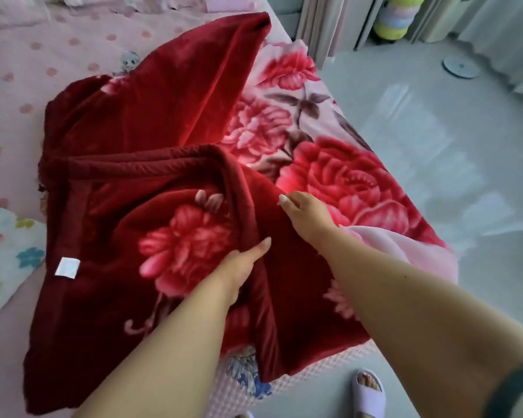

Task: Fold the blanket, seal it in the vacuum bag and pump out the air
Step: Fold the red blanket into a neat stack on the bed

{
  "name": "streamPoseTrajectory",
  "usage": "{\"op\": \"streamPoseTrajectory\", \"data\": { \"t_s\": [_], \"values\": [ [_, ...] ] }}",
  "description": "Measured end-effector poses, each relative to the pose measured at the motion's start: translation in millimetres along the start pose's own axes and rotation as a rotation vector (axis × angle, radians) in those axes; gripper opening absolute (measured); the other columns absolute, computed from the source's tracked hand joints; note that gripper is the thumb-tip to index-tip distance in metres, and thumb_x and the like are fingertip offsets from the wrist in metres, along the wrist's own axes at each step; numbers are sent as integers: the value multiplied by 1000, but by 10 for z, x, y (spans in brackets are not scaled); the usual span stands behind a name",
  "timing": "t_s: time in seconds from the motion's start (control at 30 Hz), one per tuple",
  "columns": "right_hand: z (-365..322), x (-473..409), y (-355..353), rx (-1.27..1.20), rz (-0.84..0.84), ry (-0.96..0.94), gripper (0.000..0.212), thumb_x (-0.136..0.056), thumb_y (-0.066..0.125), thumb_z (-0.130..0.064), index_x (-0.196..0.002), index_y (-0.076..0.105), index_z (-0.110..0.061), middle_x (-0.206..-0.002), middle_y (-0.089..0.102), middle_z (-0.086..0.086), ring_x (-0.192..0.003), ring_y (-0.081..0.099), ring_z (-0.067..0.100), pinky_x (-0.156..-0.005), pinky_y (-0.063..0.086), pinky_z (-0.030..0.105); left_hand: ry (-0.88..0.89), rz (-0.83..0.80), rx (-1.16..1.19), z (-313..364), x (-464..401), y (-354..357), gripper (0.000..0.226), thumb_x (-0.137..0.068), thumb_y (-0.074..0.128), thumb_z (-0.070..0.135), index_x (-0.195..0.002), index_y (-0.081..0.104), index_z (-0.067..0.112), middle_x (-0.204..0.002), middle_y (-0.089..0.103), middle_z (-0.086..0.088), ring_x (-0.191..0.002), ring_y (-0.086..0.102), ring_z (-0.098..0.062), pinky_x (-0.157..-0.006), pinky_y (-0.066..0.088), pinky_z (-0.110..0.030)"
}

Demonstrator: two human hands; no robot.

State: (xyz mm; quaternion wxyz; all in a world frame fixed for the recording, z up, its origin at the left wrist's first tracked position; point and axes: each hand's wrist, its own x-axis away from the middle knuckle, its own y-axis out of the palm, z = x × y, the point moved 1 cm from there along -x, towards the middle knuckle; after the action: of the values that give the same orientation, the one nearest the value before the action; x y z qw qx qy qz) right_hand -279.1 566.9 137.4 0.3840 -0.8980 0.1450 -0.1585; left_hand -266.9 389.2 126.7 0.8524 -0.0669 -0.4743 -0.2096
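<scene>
From the head camera, looking down over the person's arms, the blanket (169, 188) is lying heaped and rumpled across the near corner of the bed (27, 55), dark red with big pink flowers, one part of it spilling over the bed's edge toward the floor (435, 131). The left hand (239, 267) is resting on a thick rolled hem that is running toward the person, its fingers curling down around that ridge so its grip appears to be closing on the fabric, though the fingertips are hidden behind the fold. The right hand (305, 212) is pinching the plush just beside the same ridge, thumb up and fingers tucked under the cloth. Both hands are sitting close together on one seam, which to my eye is a way of finding an edge to pull the heap flat before any proper fold. A small white label (67, 268) is showing near the left side of the blanket, so that corner is lying face up. A flowered pillow (3, 251) is lying at the left edge of the bed, and a slippered foot (369, 390) is standing on the floor below. No vacuum bag or pump is in sight, so folding is barely starting.
</scene>
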Motion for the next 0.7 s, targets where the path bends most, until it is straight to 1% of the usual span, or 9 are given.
{"op": "streamPoseTrajectory", "data": {
  "t_s": [0.03,0.13,0.2,0.3,0.37,0.47,0.6,0.67,0.7],
  "values": [
    [135,19,-133,-7,-6,16,39,-96,47,-40,-88,65,-6,-82,63,5,-80,57,22,-73,42,35,1,39,-46,-18,9,149,99,-56,82,61,-134,49,11,-133,54,0,-124,52,-25,-106,35,-38],
    [476,67,-533,-23,-39,17,42,-95,48,-41,-78,60,-5,-70,58,6,-72,55,24,-67,40,35,-4,59,-5,61,12,461,85,-40,90,46,-113,66,10,-115,68,-11,-109,63,-29,-102,42,-44],
    [638,87,-757,-60,-87,8,45,-95,48,-42,-79,59,-2,-72,58,14,-73,53,30,-69,42,37,0,30,69,219,67,636,70,-48,85,37,-108,71,4,-97,73,-15,-86,71,-29,-84,55,-40],
    [780,114,-1021,-196,-201,-34,49,-93,50,-48,-90,64,-1,-88,66,21,-84,60,36,-80,48,44,140,39,169,496,110,850,31,-74,71,34,-80,77,4,-75,74,-11,-60,70,-21,-59,58,-28],
    [770,80,-1138,-261,-284,-77,48,-93,49,-50,-90,67,-5,-85,68,14,-82,61,30,-84,48,44,193,58,244,656,138,973,37,-90,59,33,-72,74,4,-68,72,-11,-55,69,-19,-53,57,-26],
    [645,-49,-1248,-401,-329,-64,53,-89,49,-57,-89,67,-7,-77,62,1,-73,54,16,-76,45,36,228,28,391,837,176,1131,58,-98,45,35,-59,74,4,-58,70,-10,-49,67,-17,-42,53,-23],
    [481,-356,-1417,-369,-343,-37,53,-89,44,-62,-93,66,-15,-83,60,-1,-78,54,16,-75,45,35,259,35,538,1069,139,1333,42,-101,39,36,-89,64,4,-55,67,-8,-45,64,-13,-43,49,-17],
    [397,-541,-1500,-453,-413,11,46,-93,42,-56,-90,63,-14,-75,55,3,-67,48,18,-59,40,30,267,62,574,1212,103,1441,42,-102,37,35,-118,60,3,-74,71,-12,-63,70,-17,-70,52,-22],
    [361,-636,-1546,-515,-448,45,44,-94,41,-54,-91,60,-15,-71,53,3,-61,45,17,-52,34,25,264,77,560,1267,71,1476,45,-102,37,35,-127,56,3,-89,73,-16,-79,71,-20,-79,46,-27]
  ]
}}
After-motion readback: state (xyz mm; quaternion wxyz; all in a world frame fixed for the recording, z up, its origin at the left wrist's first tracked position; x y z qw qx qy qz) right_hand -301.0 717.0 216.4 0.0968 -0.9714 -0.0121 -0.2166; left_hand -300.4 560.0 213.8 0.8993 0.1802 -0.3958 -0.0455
